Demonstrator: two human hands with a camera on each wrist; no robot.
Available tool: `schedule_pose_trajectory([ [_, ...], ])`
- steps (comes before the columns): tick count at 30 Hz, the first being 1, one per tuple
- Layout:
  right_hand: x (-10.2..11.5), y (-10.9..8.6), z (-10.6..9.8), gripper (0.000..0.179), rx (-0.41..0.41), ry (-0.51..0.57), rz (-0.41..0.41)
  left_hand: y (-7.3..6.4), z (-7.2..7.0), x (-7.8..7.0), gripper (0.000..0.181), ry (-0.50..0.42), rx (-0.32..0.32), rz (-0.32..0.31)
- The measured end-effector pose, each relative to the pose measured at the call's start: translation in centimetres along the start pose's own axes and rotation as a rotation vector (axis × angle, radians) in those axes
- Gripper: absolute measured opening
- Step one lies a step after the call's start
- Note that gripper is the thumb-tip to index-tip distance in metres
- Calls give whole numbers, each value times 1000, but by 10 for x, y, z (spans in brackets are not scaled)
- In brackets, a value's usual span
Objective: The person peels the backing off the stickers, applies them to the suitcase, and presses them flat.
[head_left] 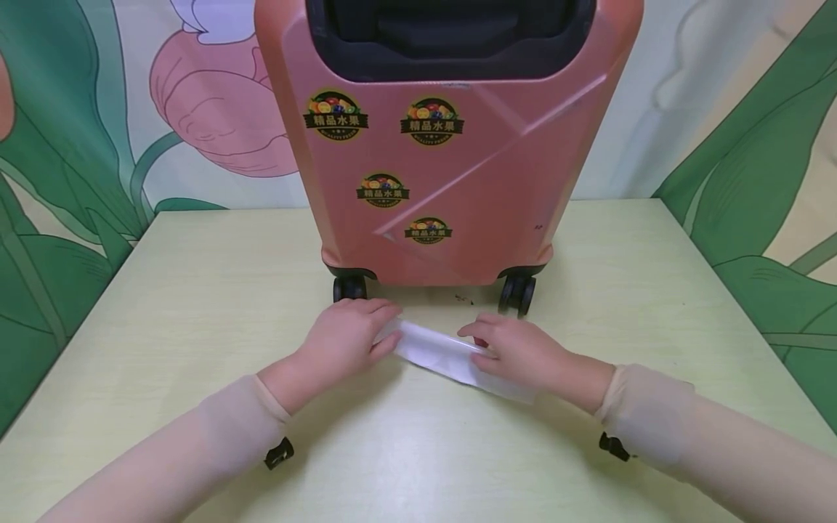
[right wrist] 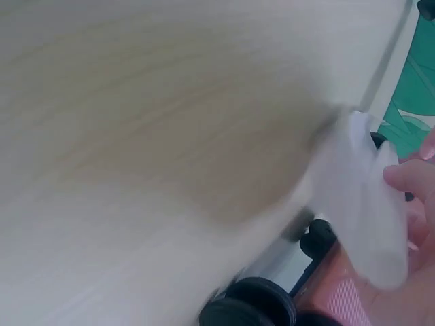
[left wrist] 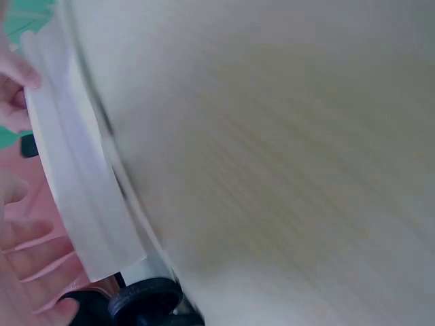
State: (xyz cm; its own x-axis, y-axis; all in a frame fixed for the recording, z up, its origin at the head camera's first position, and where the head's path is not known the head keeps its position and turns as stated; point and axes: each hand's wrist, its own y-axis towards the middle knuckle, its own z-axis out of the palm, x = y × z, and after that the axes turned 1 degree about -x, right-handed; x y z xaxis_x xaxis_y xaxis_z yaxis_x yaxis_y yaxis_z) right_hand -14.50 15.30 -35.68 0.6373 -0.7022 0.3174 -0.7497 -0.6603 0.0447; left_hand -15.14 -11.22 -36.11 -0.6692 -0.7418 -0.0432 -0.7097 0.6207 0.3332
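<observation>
A long white sheet, folded or rolled into a strip, lies slantwise between both hands (head_left: 451, 351) just in front of the pink suitcase. My right hand (head_left: 519, 352) pinches it toward its right end, the thumb (right wrist: 402, 178) pressing on the rolled part in the right wrist view. At the other end is my left hand (head_left: 343, 334); in the left wrist view its fingers (left wrist: 41, 261) look spread and fairly straight beside the sheet's end. Whether they touch the sheet is hard to tell. Its exact material cannot be made out.
The pink suitcase (head_left: 471, 181) stands upright on the pale table (head_left: 216, 290), on black wheels (head_left: 518, 293). Several round fruit stickers (head_left: 431, 122) are on its front. Small dark bits (head_left: 464, 298) lie under it. A curtain with a leaf pattern (head_left: 752, 203) hangs behind.
</observation>
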Motion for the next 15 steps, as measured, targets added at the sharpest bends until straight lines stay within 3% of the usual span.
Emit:
schedule_pose_trajectory([
  [4,-3,-4,-2,23,-71,23,-63,3,-5,4,36,-309,132,-238],
  [6,-5,-5,-2,23,-111,20,-103,4,-6,8,37,-425,181,-315],
  [11,-8,-7,-1,26,-193,-14,-201,5,-6,20,41,-664,302,-399],
  [15,-10,-9,-1,30,-267,-64,-302,5,-2,26,49,-885,482,-484],
])
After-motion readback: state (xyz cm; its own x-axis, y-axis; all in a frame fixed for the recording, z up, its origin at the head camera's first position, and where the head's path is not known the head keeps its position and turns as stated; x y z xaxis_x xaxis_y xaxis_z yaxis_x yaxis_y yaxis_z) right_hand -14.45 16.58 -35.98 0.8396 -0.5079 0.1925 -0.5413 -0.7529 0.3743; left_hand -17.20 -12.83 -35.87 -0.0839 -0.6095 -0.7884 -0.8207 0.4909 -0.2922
